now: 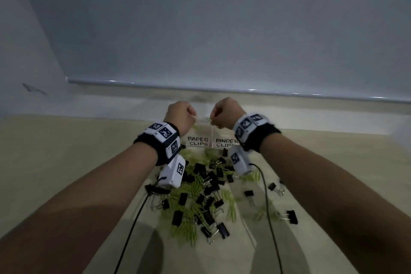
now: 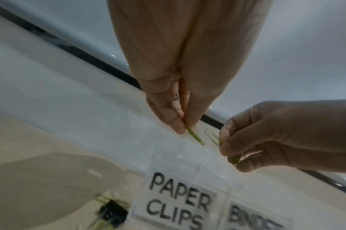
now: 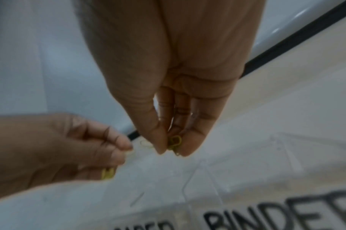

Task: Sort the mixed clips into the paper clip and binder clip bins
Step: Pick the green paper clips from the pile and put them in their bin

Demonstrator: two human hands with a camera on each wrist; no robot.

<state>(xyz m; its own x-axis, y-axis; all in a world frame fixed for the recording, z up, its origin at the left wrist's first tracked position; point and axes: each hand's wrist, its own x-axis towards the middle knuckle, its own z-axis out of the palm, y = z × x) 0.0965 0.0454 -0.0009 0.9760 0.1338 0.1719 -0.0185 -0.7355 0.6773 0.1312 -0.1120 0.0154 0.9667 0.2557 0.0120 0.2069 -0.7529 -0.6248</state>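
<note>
Presently, item by item:

Left hand (image 1: 181,115): upper centre of the head view, raised over the bins. Thumb and forefinger pinch a green paper clip (image 2: 195,136); its free end points down toward the "PAPER CLIPS" label. A second green clip seems to sit lower in the same hand, seen at lower left of the right wrist view.

Right hand (image 1: 225,113): just right of the left, nearly touching it. Fingers (image 3: 190,144) are curled round a small bunch of green clips (image 3: 175,142). How many cannot be told, since the picture is blurred. A pale clip shows in the gap between the two hands; who holds it is unclear.

Paper clip bin (image 1: 198,141): clear box, labelled, centre of the head view, directly under the hands. Both hands are likely held here so the clips fall inside when let go, or so linked clips can be pulled apart first.

Binder clip bin (image 1: 225,143): clear box, touching the right side of the first, labelled.

Mixed pile (image 1: 200,189): black binder clips and green paper clips on the beige table (image 1: 66,162), lower centre of the frame. Much sorting appears to be left.

Stray binder clips (image 1: 291,216): lower right, apart from the pile.

Wrist camera cables (image 1: 268,207): trail down across the table.
</note>
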